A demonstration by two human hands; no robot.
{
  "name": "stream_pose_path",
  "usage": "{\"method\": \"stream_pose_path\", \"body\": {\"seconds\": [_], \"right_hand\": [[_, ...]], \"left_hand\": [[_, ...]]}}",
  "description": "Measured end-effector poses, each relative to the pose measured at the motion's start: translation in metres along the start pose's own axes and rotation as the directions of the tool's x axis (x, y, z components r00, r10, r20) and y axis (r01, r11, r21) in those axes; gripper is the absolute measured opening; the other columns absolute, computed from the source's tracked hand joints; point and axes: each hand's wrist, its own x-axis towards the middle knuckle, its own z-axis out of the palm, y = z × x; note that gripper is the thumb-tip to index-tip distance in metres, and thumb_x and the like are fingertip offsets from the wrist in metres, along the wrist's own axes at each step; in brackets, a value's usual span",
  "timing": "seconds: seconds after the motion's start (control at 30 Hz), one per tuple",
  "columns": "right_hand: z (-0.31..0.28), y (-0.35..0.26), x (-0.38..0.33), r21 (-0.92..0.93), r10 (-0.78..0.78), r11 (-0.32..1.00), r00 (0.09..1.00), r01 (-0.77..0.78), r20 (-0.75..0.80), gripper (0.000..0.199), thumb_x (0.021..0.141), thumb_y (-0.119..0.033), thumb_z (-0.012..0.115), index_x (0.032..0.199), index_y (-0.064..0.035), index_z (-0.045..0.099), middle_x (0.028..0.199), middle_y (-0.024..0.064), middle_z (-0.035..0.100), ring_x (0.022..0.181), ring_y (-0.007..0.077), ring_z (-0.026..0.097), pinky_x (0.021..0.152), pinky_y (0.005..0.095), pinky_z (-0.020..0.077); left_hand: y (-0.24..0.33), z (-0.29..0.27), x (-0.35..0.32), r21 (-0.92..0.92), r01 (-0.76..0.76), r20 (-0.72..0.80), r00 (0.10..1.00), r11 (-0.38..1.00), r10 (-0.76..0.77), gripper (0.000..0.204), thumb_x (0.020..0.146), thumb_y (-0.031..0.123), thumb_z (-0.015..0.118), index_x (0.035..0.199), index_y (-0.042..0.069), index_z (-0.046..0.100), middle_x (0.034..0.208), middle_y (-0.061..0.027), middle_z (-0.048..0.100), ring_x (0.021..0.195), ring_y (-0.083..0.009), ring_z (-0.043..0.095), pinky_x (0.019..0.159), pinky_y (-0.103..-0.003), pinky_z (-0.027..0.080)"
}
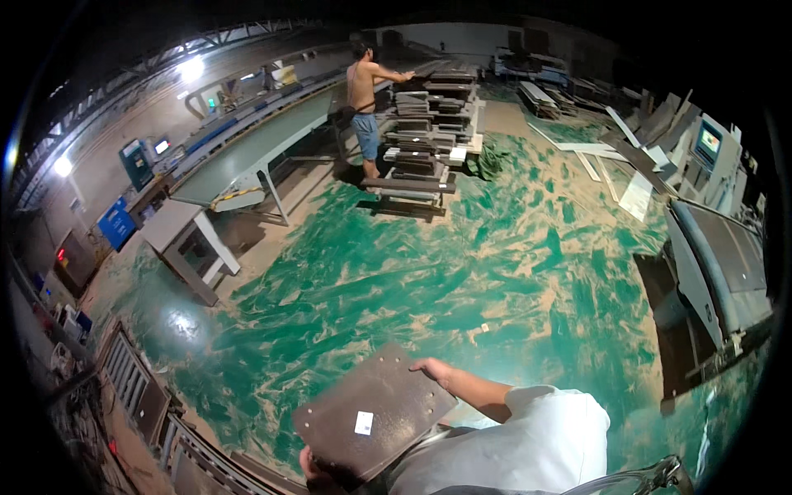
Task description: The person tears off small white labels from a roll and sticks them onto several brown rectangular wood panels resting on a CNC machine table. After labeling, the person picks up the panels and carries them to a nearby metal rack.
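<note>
A flat brown board [375, 404] with small holes near its ends and a white label [363, 423] on its face is held between my two hands, tilted in front of my body. My right hand [432, 371] grips its upper right edge, the thumb lying over the face and the other fingers out of sight behind. At the lower left edge, my left hand [309, 464] is closed around the board, only partly showing. A pale sleeve [540, 437] covers my right upper arm.
Ahead, a person [363, 107] stands at a tall stack of brown boards [433, 124]. A long conveyor [256, 153] and a small table [177, 227] are at left. Machinery [718, 256] and leaning panels [660, 140] line the right. Dust covers the green floor [412, 272]. Metal racks [132, 371] stand at lower left.
</note>
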Motion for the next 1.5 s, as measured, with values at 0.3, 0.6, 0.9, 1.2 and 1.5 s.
{"method": "stream_pose_path", "body": {"seconds": [0.3, 0.6, 0.9, 1.2, 1.5], "right_hand": [[0.248, -0.100, 0.105, 0.076, -0.009, 0.997, 0.994, 0.018, -0.110, 0.052, 0.070, -0.032, 0.067, 0.113, -0.0038, 0.059, 0.116, 0.0162, 0.059, 0.098, 0.0304, 0.058, 0.085, 0.0446, 0.0465], [0.524, -0.153, 0.342, -0.236, -0.172, 0.952, 0.978, 0.197, 0.121, 0.044, 0.071, -0.022, 0.062, 0.110, -0.0020, 0.057, 0.107, 0.0128, 0.061, 0.101, 0.0296, 0.057, 0.090, 0.0413, 0.0434], [0.852, -0.136, 0.532, -0.292, 0.227, 0.951, 0.876, -0.104, 0.426, 0.047, 0.072, -0.021, 0.060, 0.114, -0.0018, 0.056, 0.113, 0.0129, 0.060, 0.103, 0.0291, 0.057, 0.091, 0.0398, 0.0439], [1.150, -0.129, 0.600, -0.430, 0.280, 0.898, 0.872, -0.090, 0.402, 0.034, 0.075, -0.018, 0.061, 0.103, 0.0001, 0.060, 0.100, 0.0091, 0.062, 0.094, 0.0235, 0.057, 0.084, 0.0356, 0.0434], [1.442, -0.080, 0.813, -0.716, 0.503, 0.692, 0.772, -0.091, 0.389, 0.048, 0.088, -0.031, 0.059, 0.125, -0.0017, 0.050, 0.120, 0.0141, 0.056, 0.109, 0.0302, 0.054, 0.092, 0.0434, 0.0419]], "left_hand": [[0.055, -0.124, 0.328, -0.160, 0.513, -0.181, 0.824, 0.843, -0.536, 0.033, 0.085, 0.024, 0.053, 0.109, 0.003, 0.061, 0.105, -0.0085, 0.065, 0.098, -0.0255, 0.061, 0.086, -0.037, 0.048], [0.129, -0.362, 0.527, -0.157, 0.368, -0.034, 0.925, 0.916, -0.378, 0.035, 0.087, 0.028, 0.053, 0.107, 0.002, 0.063, 0.100, -0.0107, 0.065, 0.096, -0.0217, 0.060, 0.085, -0.033, 0.045], [0.267, -0.523, 0.645, -0.143, 0.323, -0.641, 0.690, 0.936, -0.336, 0.055, 0.086, 0.046, 0.053, 0.127, 0.009, 0.054, 0.137, -0.0116, 0.044, 0.127, -0.0314, 0.037, 0.101, -0.054, 0.034], [0.375, -0.703, 0.792, -0.290, 0.285, -0.742, 0.536, 0.913, -0.403, 0.073, 0.082, 0.039, 0.065, 0.141, 0.008, 0.035, 0.147, -0.0131, 0.030, 0.136, -0.0319, 0.026, 0.108, -0.053, 0.027], [0.477, -0.851, 0.965, -0.266, 0.310, -0.860, 0.351, 0.913, -0.370, 0.105, 0.072, 0.053, 0.073, 0.145, 0.002, 0.018, 0.149, -0.0186, 0.024, 0.137, -0.0342, 0.023, 0.111, -0.052, 0.024]]}}
